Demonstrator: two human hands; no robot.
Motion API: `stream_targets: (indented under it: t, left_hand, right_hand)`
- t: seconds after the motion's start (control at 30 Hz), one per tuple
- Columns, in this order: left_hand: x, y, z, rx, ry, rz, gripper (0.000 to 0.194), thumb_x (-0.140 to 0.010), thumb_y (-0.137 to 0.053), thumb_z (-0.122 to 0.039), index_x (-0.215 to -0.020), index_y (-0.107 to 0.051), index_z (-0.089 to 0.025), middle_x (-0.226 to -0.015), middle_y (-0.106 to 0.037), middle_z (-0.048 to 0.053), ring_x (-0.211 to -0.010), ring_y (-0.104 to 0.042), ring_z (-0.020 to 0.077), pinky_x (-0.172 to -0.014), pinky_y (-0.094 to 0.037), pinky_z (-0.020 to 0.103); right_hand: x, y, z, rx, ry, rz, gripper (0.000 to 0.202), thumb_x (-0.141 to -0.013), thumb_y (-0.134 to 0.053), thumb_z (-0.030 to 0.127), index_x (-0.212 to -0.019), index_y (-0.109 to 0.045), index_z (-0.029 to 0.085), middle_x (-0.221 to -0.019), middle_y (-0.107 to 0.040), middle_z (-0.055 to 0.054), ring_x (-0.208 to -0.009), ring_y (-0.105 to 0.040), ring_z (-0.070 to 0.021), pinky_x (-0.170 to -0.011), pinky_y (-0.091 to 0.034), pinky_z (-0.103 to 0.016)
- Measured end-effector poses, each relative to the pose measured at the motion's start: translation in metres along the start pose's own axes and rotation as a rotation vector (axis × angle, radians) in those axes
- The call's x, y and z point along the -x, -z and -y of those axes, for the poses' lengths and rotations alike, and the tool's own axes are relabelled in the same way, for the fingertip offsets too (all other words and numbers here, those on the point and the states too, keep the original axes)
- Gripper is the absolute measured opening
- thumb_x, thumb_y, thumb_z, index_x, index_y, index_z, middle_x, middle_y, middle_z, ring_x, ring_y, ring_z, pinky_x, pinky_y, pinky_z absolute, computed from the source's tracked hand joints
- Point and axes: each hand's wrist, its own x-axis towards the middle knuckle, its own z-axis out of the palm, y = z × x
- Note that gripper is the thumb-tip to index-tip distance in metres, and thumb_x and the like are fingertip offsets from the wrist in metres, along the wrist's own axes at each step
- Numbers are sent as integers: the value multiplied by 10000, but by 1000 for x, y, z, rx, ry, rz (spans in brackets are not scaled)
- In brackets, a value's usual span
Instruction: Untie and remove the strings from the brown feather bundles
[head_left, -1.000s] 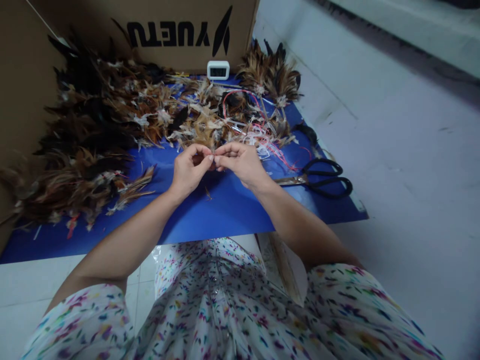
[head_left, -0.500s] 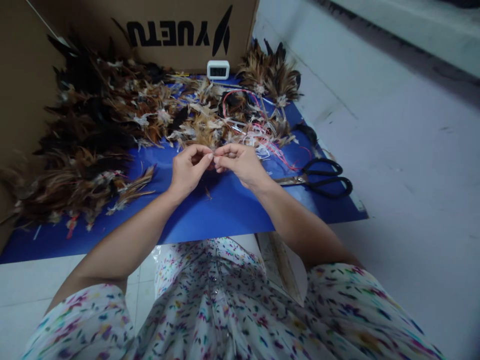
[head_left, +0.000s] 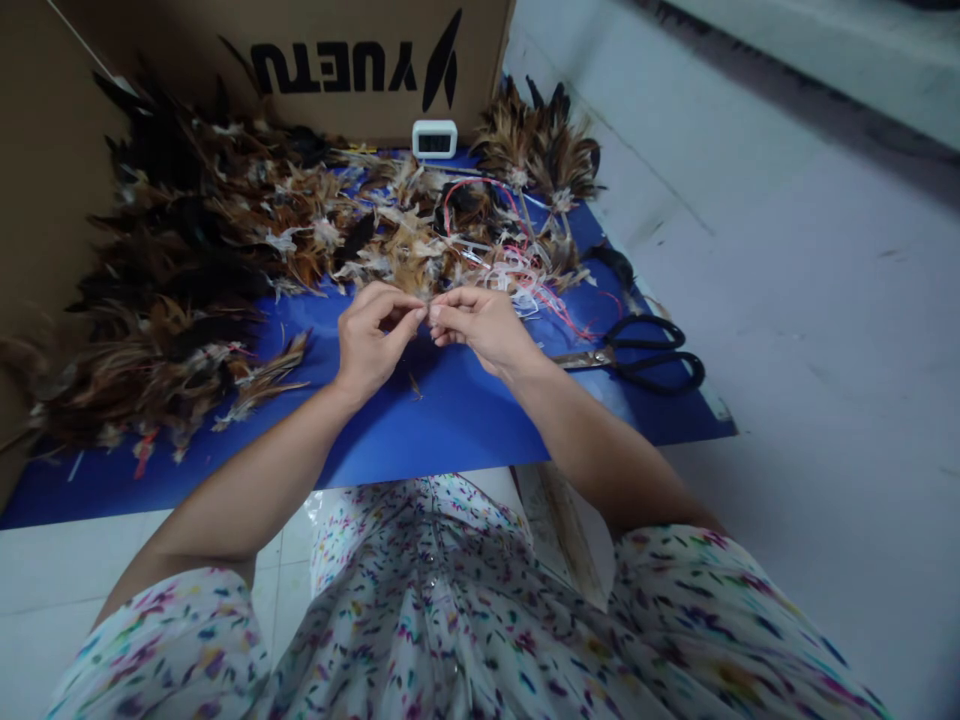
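My left hand (head_left: 375,335) and my right hand (head_left: 480,328) meet fingertip to fingertip over the blue table surface (head_left: 450,430). Both are closed in a pinch; what sits between the fingertips is too small to make out. Just beyond them lies a spread of brown and cream feathers (head_left: 409,245). Pink and white strips (head_left: 525,280) lie tangled behind my right hand. Scissors with black handles (head_left: 600,358) rest to the right of my right wrist. A small loose feather bit (head_left: 415,387) lies below my fingers.
Dark and brown feather bundles (head_left: 150,370) cover the left side. More bundles (head_left: 540,150) stand at the back right. A small white digital clock (head_left: 434,139) stands before a cardboard box (head_left: 360,110). A pale wall (head_left: 787,250) borders the right.
My left hand has shifted slightly left, and its fingertips are a little further from those of my right hand. My right hand keeps its pinch, nearly in the same place.
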Motion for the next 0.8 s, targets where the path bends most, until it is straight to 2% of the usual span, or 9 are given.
stream_targets:
  t: [0.13, 0.23, 0.4, 0.57, 0.8]
  left_hand:
    - [-1, 4, -2, -32, -117, 15, 159, -857, -727, -366, -843, -755, -210, -936, -688, 44, -673, -612, 102, -588, -515, 235]
    - [0, 4, -1, 24, -124, 88, 208, -887, -695, -406, -847, -748, -208, -954, -724, 58, -667, -638, 109, -572, -521, 236]
    - [1, -2, 1, 197, 26, 106, 304, -865, -704, -499, -838, -708, -196, -920, -742, 65, -607, -648, 111, -541, -520, 240]
    - [1, -6, 2, 329, 180, 101, 379, -823, -723, -576, -850, -645, -206, -796, -713, 21, -503, -604, 102, -507, -511, 260]
    - [0, -8, 2, 377, 209, 109, 406, -812, -726, -599, -849, -601, -215, -685, -655, -12, -513, -600, 109, -538, -516, 270]
  right_hand:
    - [1, 0, 2, -34, -57, 17, 249, -595, -885, 234, -672, -660, 160, -549, -638, 42, -518, -616, -77, -511, -543, -193]
    - [1, 1, 3, -42, -90, 34, 225, -611, -870, 199, -665, -655, 163, -537, -639, 47, -514, -615, -75, -507, -535, -184]
    - [2, 3, 3, -28, -137, 91, 263, -630, -893, 209, -687, -643, 153, -570, -630, 38, -545, -621, -86, -550, -545, -213]
    - [1, 6, 3, -19, -128, 98, 139, -739, -809, 176, -765, -675, 153, -621, -664, 18, -583, -644, -97, -601, -561, -236]
    - [1, 6, 2, 19, -59, 74, 132, -749, -783, 215, -749, -661, 163, -624, -660, 31, -577, -639, -80, -566, -541, -200]
